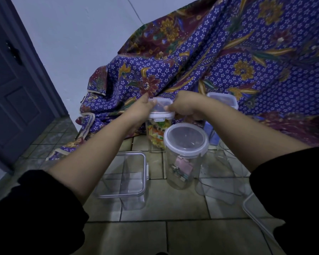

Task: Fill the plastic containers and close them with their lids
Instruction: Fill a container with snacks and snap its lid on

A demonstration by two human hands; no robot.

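- The left hand [143, 107] pinches the left edge of a clear snap lid [161, 109], thumb on top, the other fingers hidden behind the rim.
- The right hand [182, 107] grips the lid's right edge, thumb tip on the top face, the remaining fingers curled down over the side.
- The lid sits on a tall square container [157, 133] standing upright on the tiled floor [173, 208], its long axis vertical; colourful wrapped pieces fill it. The front latch flap points toward the camera; whether it is snapped down cannot be told.
- Just in front and to the right stands a round jar [184, 157], upright, lid on, with pink and metal clips at the bottom. Its lid comes close to the right wrist, so there is little room on that side.
- Front left, an open rectangular container [123, 179] with inner dividers stands under the left forearm, apart from the tall one.
- Front right lie clear empty tubs [221, 173], and a loose lid edge [254, 216] shows near the right sleeve.
- Behind the hands, a patterned purple cloth [228, 61] drapes down to the floor, touching or almost touching the tall container's back; another lidded container [223, 100] stands against it at right.
- The floor nearest the camera, between the forearms, is open tile.
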